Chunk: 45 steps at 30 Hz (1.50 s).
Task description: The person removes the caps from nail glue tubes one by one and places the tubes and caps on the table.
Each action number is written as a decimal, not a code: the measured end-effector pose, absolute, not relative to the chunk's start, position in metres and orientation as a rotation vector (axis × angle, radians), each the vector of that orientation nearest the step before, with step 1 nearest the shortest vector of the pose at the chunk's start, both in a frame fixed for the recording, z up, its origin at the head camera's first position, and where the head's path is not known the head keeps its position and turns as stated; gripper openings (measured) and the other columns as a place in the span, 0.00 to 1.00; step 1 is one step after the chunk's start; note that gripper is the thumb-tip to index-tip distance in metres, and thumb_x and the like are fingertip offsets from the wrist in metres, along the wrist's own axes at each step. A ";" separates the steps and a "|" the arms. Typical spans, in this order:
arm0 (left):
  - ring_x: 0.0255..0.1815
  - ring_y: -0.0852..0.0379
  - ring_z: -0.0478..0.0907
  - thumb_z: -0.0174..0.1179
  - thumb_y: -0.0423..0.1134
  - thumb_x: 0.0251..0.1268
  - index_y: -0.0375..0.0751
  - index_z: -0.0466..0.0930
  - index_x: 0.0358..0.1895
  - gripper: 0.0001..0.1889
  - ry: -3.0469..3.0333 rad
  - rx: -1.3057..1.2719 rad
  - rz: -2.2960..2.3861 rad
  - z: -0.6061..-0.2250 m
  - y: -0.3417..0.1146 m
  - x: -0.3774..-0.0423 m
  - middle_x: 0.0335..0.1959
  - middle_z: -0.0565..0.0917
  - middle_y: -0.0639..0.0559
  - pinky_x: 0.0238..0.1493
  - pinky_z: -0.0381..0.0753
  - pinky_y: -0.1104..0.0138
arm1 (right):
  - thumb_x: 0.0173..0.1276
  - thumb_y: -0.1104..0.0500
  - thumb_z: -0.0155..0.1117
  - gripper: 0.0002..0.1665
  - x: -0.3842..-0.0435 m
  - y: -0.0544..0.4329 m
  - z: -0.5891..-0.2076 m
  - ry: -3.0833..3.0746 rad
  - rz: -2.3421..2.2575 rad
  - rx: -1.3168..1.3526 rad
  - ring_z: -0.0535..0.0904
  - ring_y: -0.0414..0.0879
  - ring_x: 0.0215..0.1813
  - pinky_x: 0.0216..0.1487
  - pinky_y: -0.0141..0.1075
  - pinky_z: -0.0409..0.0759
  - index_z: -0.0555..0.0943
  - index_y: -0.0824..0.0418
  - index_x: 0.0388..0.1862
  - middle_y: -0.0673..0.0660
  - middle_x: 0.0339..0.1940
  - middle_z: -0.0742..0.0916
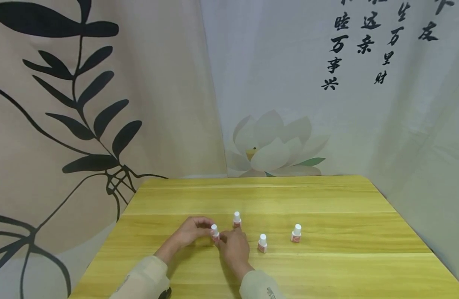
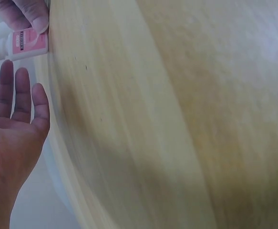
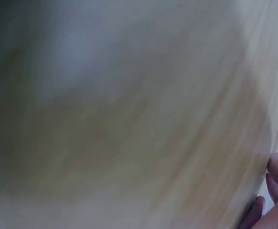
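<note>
A small white bottle (image 1: pixel 215 233) with a pink label stands on the table between the two hands. My right hand (image 1: pixel 235 248) pinches its lower part; in the left wrist view a right thumb (image 2: pixel 40 24) lies over the label near the base. My left hand (image 1: pixel 194 230) holds the bottle from the other side, index finger by the white cap. Its other fingers stretch out straight in the left wrist view, while its thumb is out of frame there. Just beyond the right hand stands a second bottle (image 1: pixel 237 219), its lower part partly hidden.
To the right stand two more such bottles, a nearer one (image 1: pixel 262 243) and a farther one (image 1: pixel 296 234), both upright and capped. All are on a yellow wood-grain table (image 1: pixel 345 270). A printed curtain (image 1: pixel 169 104) hangs behind the table's far edge.
</note>
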<state>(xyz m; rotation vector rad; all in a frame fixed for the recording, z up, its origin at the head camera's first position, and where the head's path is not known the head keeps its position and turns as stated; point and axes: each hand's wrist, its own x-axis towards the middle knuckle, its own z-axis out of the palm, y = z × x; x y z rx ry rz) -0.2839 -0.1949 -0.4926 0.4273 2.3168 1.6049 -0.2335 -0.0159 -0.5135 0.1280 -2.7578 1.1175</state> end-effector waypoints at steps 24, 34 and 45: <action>0.48 0.49 0.79 0.68 0.40 0.63 0.34 0.82 0.49 0.15 2.282 0.470 1.616 -0.493 -0.194 -0.284 0.44 0.84 0.46 0.56 0.74 0.51 | 0.58 0.52 0.75 0.06 -0.234 -0.018 -0.518 -2.716 1.109 0.133 0.76 0.50 0.41 0.42 0.48 0.75 0.90 0.51 0.33 0.53 0.35 0.84; 0.51 0.49 0.78 0.68 0.40 0.63 0.31 0.79 0.53 0.20 2.281 0.466 1.621 -0.491 -0.194 -0.282 0.47 0.83 0.46 0.58 0.74 0.49 | 0.58 0.50 0.76 0.07 -0.235 -0.016 -0.518 -2.715 1.100 0.153 0.76 0.50 0.39 0.39 0.46 0.75 0.90 0.51 0.33 0.54 0.35 0.84; 0.50 0.50 0.80 0.67 0.38 0.65 0.25 0.77 0.57 0.23 2.220 0.498 1.660 -0.495 -0.200 -0.287 0.48 0.85 0.44 0.56 0.77 0.53 | 0.58 0.52 0.76 0.08 -0.234 -0.018 -0.517 -2.722 1.105 0.139 0.75 0.51 0.40 0.39 0.48 0.75 0.90 0.52 0.34 0.55 0.35 0.83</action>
